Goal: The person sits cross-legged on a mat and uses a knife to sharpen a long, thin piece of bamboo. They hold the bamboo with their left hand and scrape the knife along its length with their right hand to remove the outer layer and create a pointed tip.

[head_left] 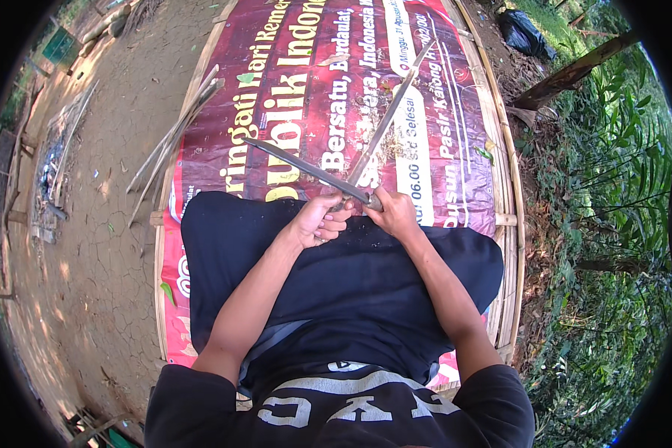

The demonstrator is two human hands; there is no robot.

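Note:
My right hand (pixel 396 215) is closed round the handle end of a long dark knife (pixel 299 166). The blade slants away to the far left, its tip over the printed banner. In my left hand (pixel 319 221), the fingers are curled round the near end of a long thin stick (pixel 388 122), which runs away to the far right. Knife and stick cross just in front of my hands, the blade passing over the stick. A dark cloth (pixel 336 257) covers my lap beneath both hands. Pale shavings (pixel 379 153) lie scattered on the banner (pixel 224 160) around the stick.
The banner covers a bamboo platform (pixel 506 216) with pole edges. Several thin bamboo strips (pixel 173 138) lean over its left edge. Cracked bare earth (pixel 101 224) lies to the left. On the right are green plants (pixel 612 216), a wooden post (pixel 575 75) and a black plastic bag (pixel 525 33).

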